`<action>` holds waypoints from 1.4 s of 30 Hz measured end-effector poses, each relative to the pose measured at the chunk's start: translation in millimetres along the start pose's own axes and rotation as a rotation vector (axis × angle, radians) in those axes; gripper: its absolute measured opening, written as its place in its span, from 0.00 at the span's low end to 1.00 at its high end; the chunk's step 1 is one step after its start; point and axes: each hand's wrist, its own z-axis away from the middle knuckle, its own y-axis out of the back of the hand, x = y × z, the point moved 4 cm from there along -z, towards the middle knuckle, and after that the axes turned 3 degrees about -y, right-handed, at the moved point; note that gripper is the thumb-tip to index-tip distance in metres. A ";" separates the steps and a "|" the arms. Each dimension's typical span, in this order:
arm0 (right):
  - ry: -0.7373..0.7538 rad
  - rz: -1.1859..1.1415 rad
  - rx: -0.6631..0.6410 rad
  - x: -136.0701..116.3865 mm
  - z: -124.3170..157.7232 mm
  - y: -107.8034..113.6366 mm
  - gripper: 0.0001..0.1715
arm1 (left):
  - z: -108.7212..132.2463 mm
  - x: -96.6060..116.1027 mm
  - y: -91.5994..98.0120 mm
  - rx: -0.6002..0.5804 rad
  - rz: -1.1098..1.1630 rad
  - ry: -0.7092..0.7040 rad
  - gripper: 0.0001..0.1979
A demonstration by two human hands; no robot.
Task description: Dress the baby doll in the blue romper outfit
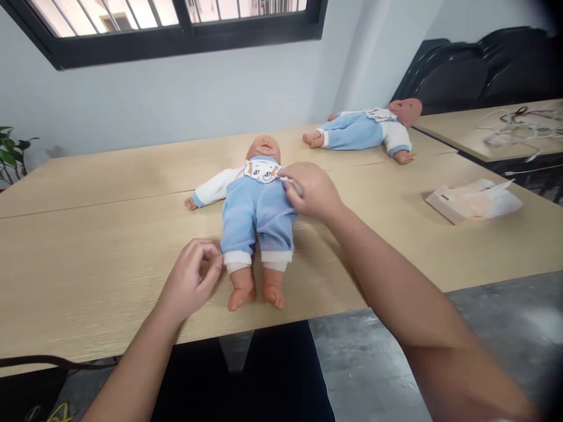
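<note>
Across a long pale wooden table, made of several tops pushed together with seams showing between them, lie two baby dolls, both dressed in light blue suits with white sleeves. Behind the table stands a plain grey-white wall with a black-framed window high up, one leafy plant at the far left edge, and a stack of dark chairs in the far right corner. The floor below is grey. The near doll lies on its back close to the table's front edge, head toward the wall, bare feet toward the person, with a printed bib on its chest. The second doll lies well apart at the far right, also on its back, its head pointing right. One flat pack of wipes rests on the table to the right, and a tangle of cables sits on a separate tabletop beyond it. Two bare arms reach in from below. The right hand rests at the near doll's chest just beside the bib, its fingers curled and pinched on something small and whitish at the bib's edge; what exactly it grips is too blurred to tell. The left hand hovers on the table just beside the near doll's left trouser cuff, its fingers loosely bent with thumb and forefinger tips near each other, holding nothing that can be seen.
</note>
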 end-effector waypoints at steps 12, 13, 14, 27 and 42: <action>0.550 -0.163 -0.691 -176.6 53.5 -12.0 0.23 | 6.4 -0.3 -7.2 -0.105 0.008 0.058 0.03; 0.514 -0.143 -0.730 -177.3 54.0 -13.1 0.20 | 6.8 -0.1 -7.5 -0.102 -0.004 0.048 0.04; 0.483 -0.140 -0.757 -177.2 53.7 -14.2 0.17 | 7.3 0.2 -7.7 -0.094 -0.018 0.036 0.04; 0.377 -0.366 -0.758 -171.2 50.1 -18.6 0.11 | 15.0 7.6 2.9 -0.056 -0.009 -0.176 0.09; 0.370 -0.582 -0.575 -146.0 38.0 -5.9 0.13 | 19.8 6.6 4.9 -0.192 0.172 -0.216 0.07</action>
